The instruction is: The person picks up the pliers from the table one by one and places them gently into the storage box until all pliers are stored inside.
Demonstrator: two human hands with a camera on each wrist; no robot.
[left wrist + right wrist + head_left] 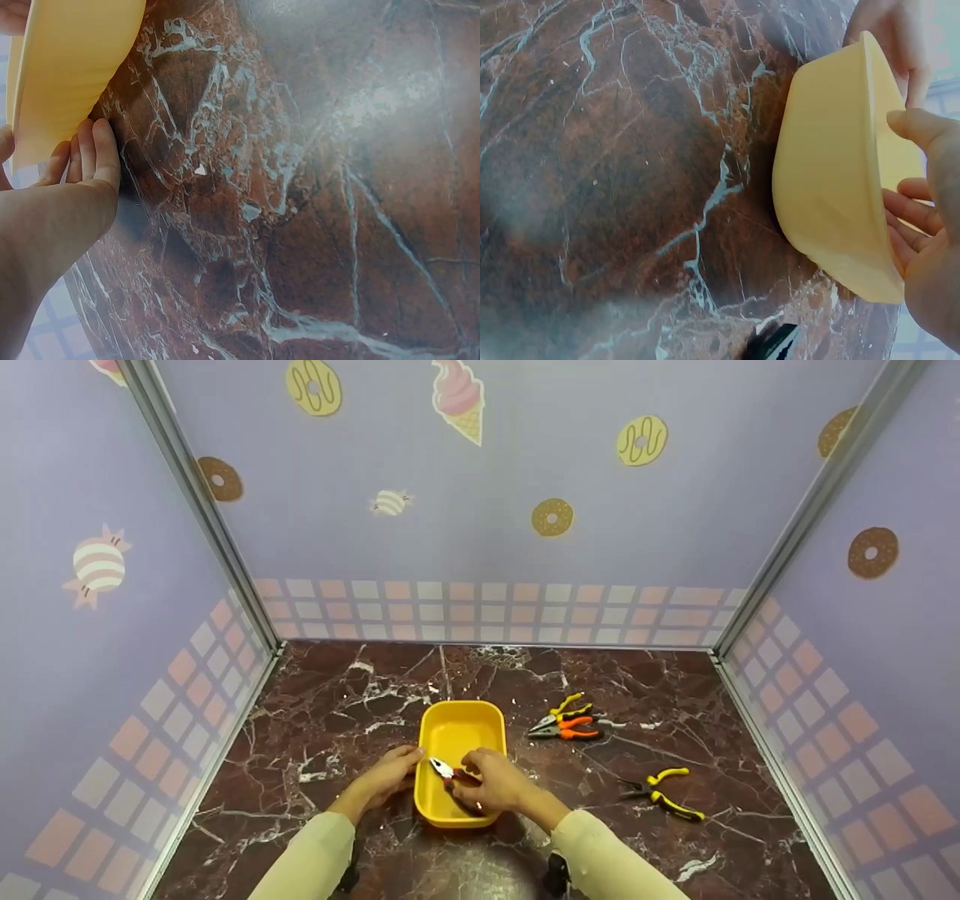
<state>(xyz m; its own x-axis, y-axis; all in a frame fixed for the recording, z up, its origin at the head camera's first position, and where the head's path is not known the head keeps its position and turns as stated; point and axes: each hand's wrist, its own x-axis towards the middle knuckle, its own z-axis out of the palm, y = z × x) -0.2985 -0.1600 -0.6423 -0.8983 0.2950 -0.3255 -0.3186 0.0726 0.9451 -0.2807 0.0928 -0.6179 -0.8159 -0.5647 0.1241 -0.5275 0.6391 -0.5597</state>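
Note:
A yellow plastic box (450,817) stands on the dark marbled tabletop. At its left side my left hand (386,775) holds the wall, with fingers (88,154) against the outside and the thumb by the rim. Inside the box lies a pair of pliers (441,768), its metal jaws towards the left wall and its red-and-black handles spread. Over those handles is my right hand (495,784), reaching in from the right. In the right wrist view, its thumb and fingers (911,214) stand apart inside the rim; the pliers are hidden there.
To the right of the box, yellow-handled pliers (574,709) and orange-handled pliers (577,729) lie against each other. Further right and nearer lies another yellow-and-black pair of pliers (660,795), handles spread. Patterned walls (495,611) enclose the table at the back and sides.

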